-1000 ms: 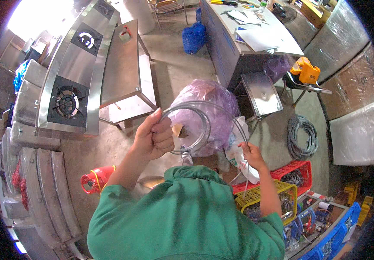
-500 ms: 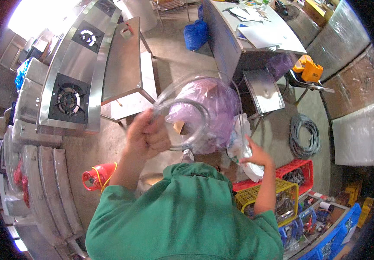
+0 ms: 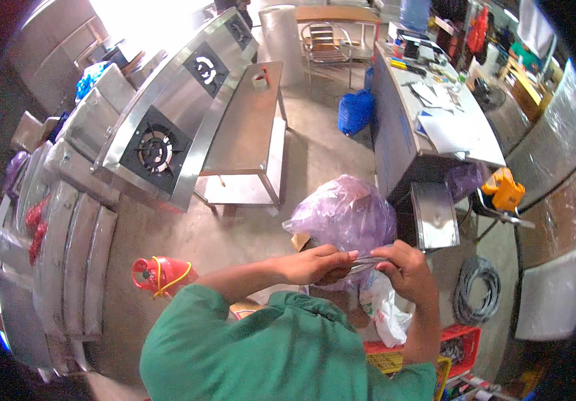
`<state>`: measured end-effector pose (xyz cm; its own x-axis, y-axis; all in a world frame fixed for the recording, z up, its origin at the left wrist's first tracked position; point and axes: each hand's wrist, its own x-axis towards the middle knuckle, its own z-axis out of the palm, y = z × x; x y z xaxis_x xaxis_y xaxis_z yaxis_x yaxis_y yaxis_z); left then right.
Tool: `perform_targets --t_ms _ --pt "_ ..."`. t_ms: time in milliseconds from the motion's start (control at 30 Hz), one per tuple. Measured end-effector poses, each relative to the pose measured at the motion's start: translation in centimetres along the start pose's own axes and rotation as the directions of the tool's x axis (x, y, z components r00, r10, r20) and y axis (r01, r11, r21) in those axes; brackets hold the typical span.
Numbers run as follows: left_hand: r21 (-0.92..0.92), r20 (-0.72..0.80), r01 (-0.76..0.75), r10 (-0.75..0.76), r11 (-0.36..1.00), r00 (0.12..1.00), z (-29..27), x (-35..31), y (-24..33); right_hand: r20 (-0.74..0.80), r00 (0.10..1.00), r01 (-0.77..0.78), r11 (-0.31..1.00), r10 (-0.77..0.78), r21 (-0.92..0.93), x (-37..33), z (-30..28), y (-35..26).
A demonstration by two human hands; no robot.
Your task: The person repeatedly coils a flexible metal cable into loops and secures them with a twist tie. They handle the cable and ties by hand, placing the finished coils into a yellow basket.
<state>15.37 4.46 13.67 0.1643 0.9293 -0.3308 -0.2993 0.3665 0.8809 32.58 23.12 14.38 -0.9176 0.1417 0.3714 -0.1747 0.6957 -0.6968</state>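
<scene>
Green shirt (image 3: 281, 354), purple bag (image 3: 351, 208); tubing (image 3: 366, 262) apparently grey.

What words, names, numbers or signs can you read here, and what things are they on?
None can be read clearly.
White plastic bag: red print, too blurred to read.
Yellow case: dark marks, too small to read.
Papers on the desk: too small to tell.
Thin grey coil in the left hand and right hand: no writing shows.
</scene>
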Motion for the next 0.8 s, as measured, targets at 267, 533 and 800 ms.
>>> perform_targets --t_ms 267,533,800 --pt "-0.011 -0.299 -0.054 0.049 0.998 0.953 -0.9 1.5 -3.5 0.121 0.980 -0.159 0.987 0.161 -0.025 -1.9 0.5 -2.6" --pt "0.629 -0.254 -0.165 0.401 0.760 0.880 -0.8 2.7 -5.0 0.310 0.861 -0.454 0.884 0.404 0.109 -2.9 2.9 -3.9" --pt "-0.433 -0.538 -0.393 0.118 0.811 0.835 -5.7 2.0 -0.4 0.494 0.678 -0.594 0.802 0.545 -0.068 -8.0 10.7 3.8"
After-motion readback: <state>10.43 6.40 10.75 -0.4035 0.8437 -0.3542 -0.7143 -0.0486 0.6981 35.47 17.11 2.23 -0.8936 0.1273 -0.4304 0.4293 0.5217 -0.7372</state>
